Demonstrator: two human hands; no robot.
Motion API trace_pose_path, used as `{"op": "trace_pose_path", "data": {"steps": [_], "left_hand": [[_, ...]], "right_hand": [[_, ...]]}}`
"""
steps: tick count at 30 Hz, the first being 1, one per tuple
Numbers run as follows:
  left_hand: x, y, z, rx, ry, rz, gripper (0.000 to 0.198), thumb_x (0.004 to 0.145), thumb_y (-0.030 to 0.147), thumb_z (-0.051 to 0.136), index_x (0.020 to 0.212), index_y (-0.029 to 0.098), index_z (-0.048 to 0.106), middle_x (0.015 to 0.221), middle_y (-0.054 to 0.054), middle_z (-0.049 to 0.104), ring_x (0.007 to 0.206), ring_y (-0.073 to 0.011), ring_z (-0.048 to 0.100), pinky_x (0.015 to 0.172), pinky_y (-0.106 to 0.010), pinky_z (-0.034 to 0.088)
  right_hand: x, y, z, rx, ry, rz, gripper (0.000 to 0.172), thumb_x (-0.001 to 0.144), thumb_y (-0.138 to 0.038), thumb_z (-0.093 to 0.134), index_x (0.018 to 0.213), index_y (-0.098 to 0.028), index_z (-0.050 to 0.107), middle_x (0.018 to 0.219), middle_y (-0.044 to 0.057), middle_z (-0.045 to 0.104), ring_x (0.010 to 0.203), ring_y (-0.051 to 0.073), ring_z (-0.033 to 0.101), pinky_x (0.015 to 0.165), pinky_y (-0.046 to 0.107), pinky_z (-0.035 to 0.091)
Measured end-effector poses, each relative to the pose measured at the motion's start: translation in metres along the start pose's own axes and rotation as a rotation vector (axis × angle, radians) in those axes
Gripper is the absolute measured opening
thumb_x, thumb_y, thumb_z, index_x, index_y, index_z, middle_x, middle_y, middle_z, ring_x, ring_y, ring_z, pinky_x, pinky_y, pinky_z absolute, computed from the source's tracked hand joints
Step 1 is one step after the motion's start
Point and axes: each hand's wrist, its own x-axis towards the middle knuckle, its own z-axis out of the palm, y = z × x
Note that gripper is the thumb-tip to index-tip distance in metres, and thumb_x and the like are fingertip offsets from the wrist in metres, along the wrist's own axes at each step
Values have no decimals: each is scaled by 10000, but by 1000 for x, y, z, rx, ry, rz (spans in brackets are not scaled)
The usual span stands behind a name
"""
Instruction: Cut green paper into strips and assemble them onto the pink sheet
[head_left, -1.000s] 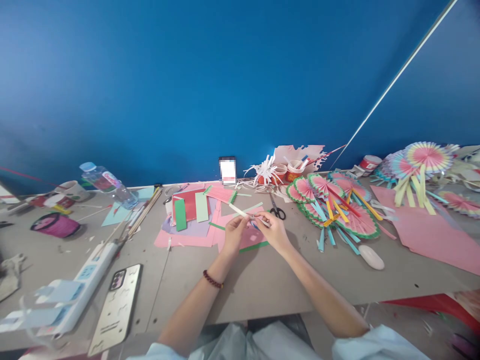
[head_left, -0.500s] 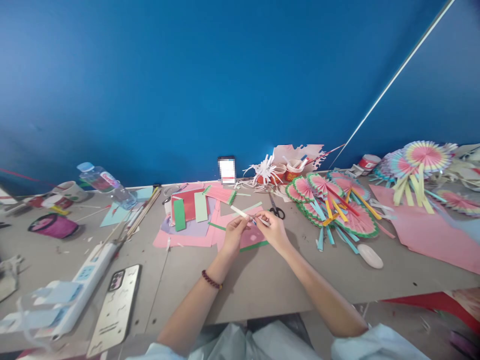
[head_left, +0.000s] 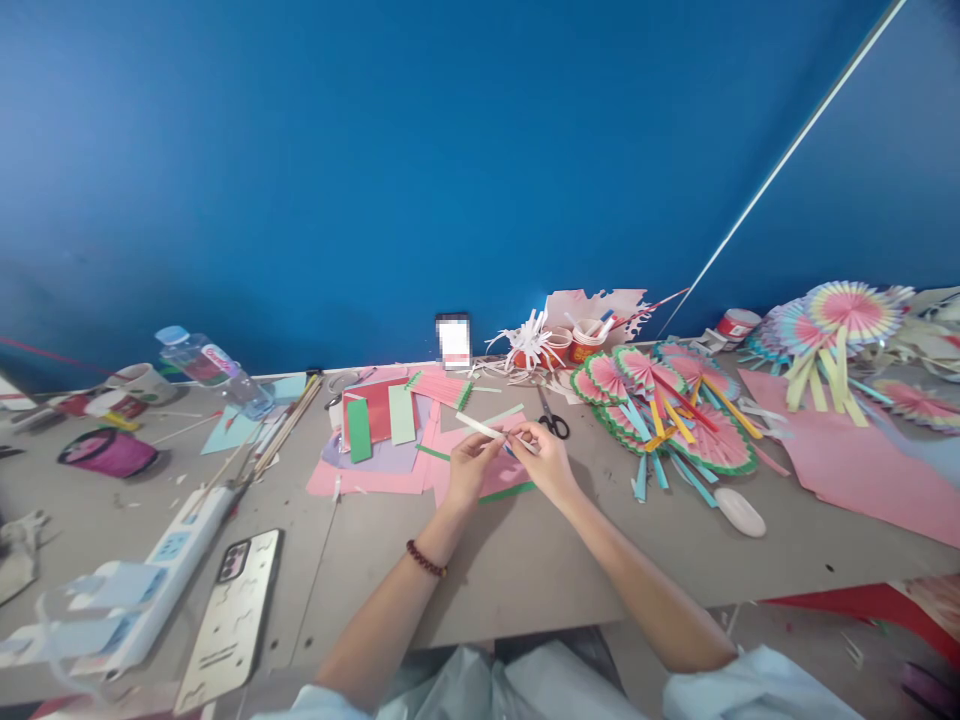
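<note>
Between my two hands is a thin white strip (head_left: 478, 426), which sticks out to the upper left. My left hand (head_left: 470, 470) pinches it near its middle, with a beaded bracelet (head_left: 426, 558) on the wrist. The fingertips of my right hand (head_left: 541, 455) close on the strip's right part and meet the left fingertips. A small blue bit shows under the right fingers, too small to make out. Beneath the hands lie pink paper (head_left: 450, 487) and a dark green strip (head_left: 508, 492). Black scissors (head_left: 553, 424) rest just beyond my right hand.
Folded pink and green paper fans (head_left: 701, 435) and a white oval object (head_left: 741, 512) are on the right. Coloured sheets (head_left: 371, 465) lie left of centre. Further left are a bottle (head_left: 214, 368), a power strip (head_left: 169, 570) and a phone (head_left: 231, 615).
My hands have drawn closer together, the left shifting slightly right. The white strip has tilted flatter, and its free end has moved a little left.
</note>
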Motion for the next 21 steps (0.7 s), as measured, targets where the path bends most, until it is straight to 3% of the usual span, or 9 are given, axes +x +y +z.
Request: {"op": "trace_pose_path", "data": {"steps": [7,21], "left_hand": [[-4,3,0,74,103,-26,324,652,487,801,596,188,688,574,-3,592,611,-147,542,639,-283,456],[0,-8,-3,-40,54,-54,278,665,449,792,690,176,748,683,-31,677,619,-124,528,652,-262,441]], "right_hand": [[-2,-1,2,13,-5,22,198,826,-385,584,906,-208,625,661,-27,559,640,158,601,618,254,484],[-2,3,2,53,-15,8,241,845,-411,587,941,-191,604,693,-15,567,695,174,623,684,288,517]]}}
